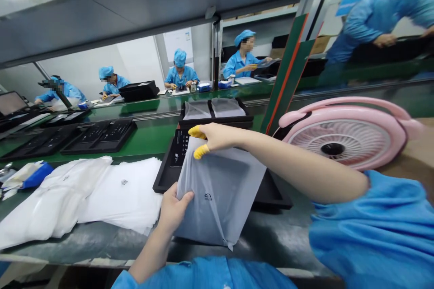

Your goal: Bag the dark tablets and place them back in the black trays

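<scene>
A translucent white plastic bag (pixel 220 189) with a small printed recycling mark hangs tilted in front of me. My left hand (pixel 174 207) grips its left edge, thumb on the near face. At the upper left corner is my right hand (pixel 212 137), with yellow finger covers on its thumb and finger around the bag's edge. Whether anything lies inside the bag cannot be made out. Behind it, partly hidden, is a black tray (pixel 162 183) holding a black panel (pixel 179 149) with white printed markings.
Piles of white bags (pixel 125 194) lie at left beside a blue-and-white packet (pixel 35 174). Black trays (pixel 100 137) and a tray with bagged items (pixel 217 119) sit behind. A pink fan (pixel 342 135) and green post (pixel 288 72) stand right. Several co-workers work across the line.
</scene>
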Demonstrator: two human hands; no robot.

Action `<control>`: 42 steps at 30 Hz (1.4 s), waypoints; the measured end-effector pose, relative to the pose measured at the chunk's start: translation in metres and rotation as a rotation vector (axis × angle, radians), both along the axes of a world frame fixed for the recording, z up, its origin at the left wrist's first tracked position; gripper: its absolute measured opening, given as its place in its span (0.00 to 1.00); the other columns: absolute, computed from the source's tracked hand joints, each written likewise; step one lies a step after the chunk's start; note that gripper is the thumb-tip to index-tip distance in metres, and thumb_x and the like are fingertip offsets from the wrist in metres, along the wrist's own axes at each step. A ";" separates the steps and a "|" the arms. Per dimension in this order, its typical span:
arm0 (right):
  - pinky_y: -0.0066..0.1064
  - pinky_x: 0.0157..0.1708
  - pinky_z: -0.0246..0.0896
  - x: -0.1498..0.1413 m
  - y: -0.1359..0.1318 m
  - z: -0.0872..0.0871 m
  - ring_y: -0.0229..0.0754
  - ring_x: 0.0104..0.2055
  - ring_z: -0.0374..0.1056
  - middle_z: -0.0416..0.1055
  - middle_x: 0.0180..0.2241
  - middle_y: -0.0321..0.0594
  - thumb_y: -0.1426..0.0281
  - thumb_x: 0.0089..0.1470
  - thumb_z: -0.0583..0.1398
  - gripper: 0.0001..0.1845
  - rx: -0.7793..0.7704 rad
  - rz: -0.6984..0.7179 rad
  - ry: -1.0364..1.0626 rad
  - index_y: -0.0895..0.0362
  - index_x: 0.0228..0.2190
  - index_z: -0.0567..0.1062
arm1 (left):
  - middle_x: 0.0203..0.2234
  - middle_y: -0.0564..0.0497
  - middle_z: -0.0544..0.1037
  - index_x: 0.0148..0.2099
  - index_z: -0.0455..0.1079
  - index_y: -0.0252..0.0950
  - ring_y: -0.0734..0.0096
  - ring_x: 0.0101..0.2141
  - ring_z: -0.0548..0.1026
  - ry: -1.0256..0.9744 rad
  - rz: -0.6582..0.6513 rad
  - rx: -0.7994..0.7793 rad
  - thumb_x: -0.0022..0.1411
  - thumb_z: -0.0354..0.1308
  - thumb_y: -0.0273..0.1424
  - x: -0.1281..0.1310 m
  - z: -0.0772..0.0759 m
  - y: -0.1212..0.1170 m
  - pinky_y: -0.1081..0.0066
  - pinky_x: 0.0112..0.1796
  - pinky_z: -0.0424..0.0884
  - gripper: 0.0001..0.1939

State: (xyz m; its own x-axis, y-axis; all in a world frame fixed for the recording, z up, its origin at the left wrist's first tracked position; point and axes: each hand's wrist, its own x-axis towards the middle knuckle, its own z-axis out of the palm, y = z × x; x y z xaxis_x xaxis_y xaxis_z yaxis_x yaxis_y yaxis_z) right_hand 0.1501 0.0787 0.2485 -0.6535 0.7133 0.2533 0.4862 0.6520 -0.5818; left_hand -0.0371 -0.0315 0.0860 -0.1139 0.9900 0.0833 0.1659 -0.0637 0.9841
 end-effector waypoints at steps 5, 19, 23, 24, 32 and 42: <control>0.26 0.23 0.60 0.019 0.011 -0.026 0.37 0.23 0.67 0.74 0.24 0.35 0.62 0.26 0.68 0.19 -0.236 0.080 -0.213 0.58 0.25 0.77 | 0.27 0.49 0.76 0.35 0.70 0.32 0.66 0.30 0.73 -0.057 0.052 -0.032 0.46 0.61 0.42 0.006 -0.010 0.006 0.70 0.31 0.68 0.19; 0.31 0.24 0.61 0.102 0.119 0.026 0.39 0.21 0.64 0.70 0.19 0.38 0.62 0.22 0.70 0.18 -0.563 -0.294 -0.481 0.60 0.19 0.73 | 0.32 0.45 0.76 0.37 0.66 0.33 0.64 0.35 0.74 0.310 0.400 -0.141 0.52 0.52 0.36 -0.120 -0.044 0.101 0.67 0.38 0.66 0.12; 0.30 0.33 0.63 0.106 0.148 -0.006 0.42 0.29 0.68 0.71 0.22 0.39 0.65 0.24 0.69 0.19 -0.710 -0.364 -0.602 0.61 0.23 0.73 | 0.36 0.47 0.77 0.38 0.68 0.38 0.61 0.39 0.73 0.684 0.347 -0.317 0.56 0.49 0.35 -0.132 -0.074 0.105 0.68 0.37 0.65 0.11; 0.30 0.34 0.63 0.107 0.153 -0.013 0.43 0.31 0.68 0.72 0.23 0.39 0.65 0.25 0.69 0.19 -0.737 -0.378 -0.614 0.61 0.23 0.73 | 0.37 0.48 0.77 0.39 0.68 0.39 0.61 0.40 0.73 0.715 0.350 -0.322 0.57 0.48 0.36 -0.130 -0.076 0.104 0.68 0.36 0.65 0.12; 0.30 0.34 0.64 0.111 0.177 -0.051 0.43 0.33 0.69 0.74 0.27 0.41 0.62 0.26 0.68 0.23 -0.841 -0.357 -0.793 0.62 0.28 0.74 | 0.34 0.52 0.78 0.37 0.69 0.41 0.64 0.37 0.74 0.741 0.298 -0.381 0.57 0.46 0.38 -0.128 -0.071 0.105 0.71 0.32 0.65 0.13; 0.38 0.39 0.61 0.033 0.215 -0.103 0.51 0.38 0.68 0.73 0.32 0.46 0.65 0.27 0.69 0.19 -0.339 -0.341 -1.015 0.58 0.26 0.75 | 0.34 0.51 0.76 0.45 0.66 0.38 0.67 0.34 0.74 0.857 0.268 -0.345 0.58 0.46 0.36 -0.129 -0.069 0.100 0.71 0.32 0.65 0.15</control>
State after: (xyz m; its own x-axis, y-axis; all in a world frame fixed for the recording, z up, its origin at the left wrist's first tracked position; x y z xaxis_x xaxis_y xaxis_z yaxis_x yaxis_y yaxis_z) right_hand 0.1832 0.2937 0.1451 -0.2042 0.8254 -0.5263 0.9586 0.2776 0.0635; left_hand -0.1663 0.0682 0.0168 -0.3762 0.9253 -0.0474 0.8042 0.3515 0.4793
